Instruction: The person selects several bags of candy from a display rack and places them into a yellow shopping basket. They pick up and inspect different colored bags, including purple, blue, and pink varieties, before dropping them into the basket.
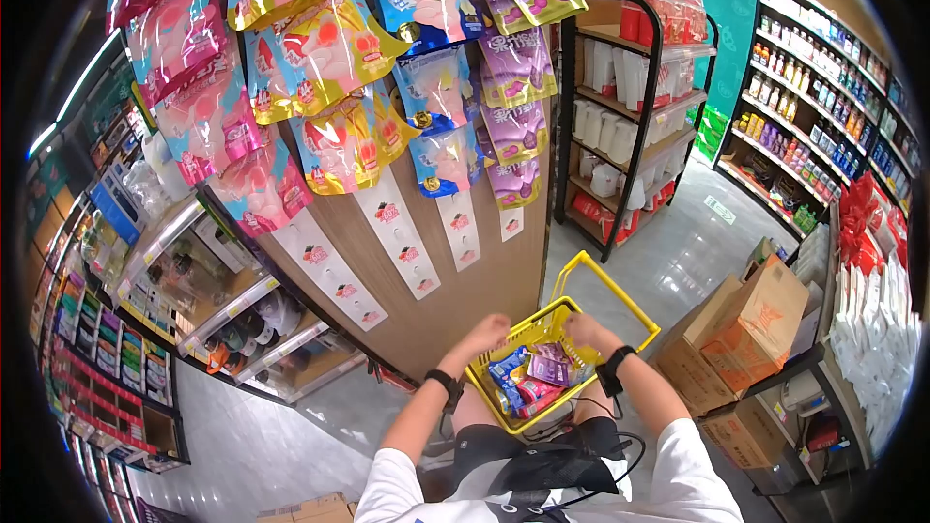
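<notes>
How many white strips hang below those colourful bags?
4: leftmost strip under pink bags, second strip under yellow bags, third strip under blue bags, rightmost strip under purple bags. More may be hidden.

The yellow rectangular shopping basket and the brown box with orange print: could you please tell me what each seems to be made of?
The yellow basket looks like smooth moulded plastic, going by its even colour and slotted walls. The brown box looks like matte cardboard, given its straight edges and printed side; any coating is unclear.
</notes>
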`<action>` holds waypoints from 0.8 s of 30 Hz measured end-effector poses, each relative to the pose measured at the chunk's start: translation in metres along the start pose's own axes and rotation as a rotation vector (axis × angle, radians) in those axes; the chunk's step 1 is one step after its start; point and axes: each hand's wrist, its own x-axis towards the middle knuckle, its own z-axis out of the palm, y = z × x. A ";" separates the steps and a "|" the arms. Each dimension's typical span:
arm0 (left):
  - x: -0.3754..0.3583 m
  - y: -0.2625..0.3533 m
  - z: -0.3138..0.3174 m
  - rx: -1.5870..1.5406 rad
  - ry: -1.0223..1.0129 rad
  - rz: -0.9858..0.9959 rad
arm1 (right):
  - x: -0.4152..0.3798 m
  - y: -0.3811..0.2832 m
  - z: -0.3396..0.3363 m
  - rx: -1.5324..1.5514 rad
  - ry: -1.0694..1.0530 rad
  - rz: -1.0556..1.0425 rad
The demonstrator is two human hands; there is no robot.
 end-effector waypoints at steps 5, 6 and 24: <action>0.021 0.106 -0.005 -0.080 0.219 0.317 | 0.080 -0.030 -0.100 0.498 0.188 0.356; 0.023 0.122 -0.009 -0.034 0.256 0.385 | 0.090 -0.049 -0.125 0.597 0.271 0.387; 0.014 0.203 -0.013 -0.103 0.502 0.544 | 0.129 -0.151 -0.256 1.459 0.504 0.424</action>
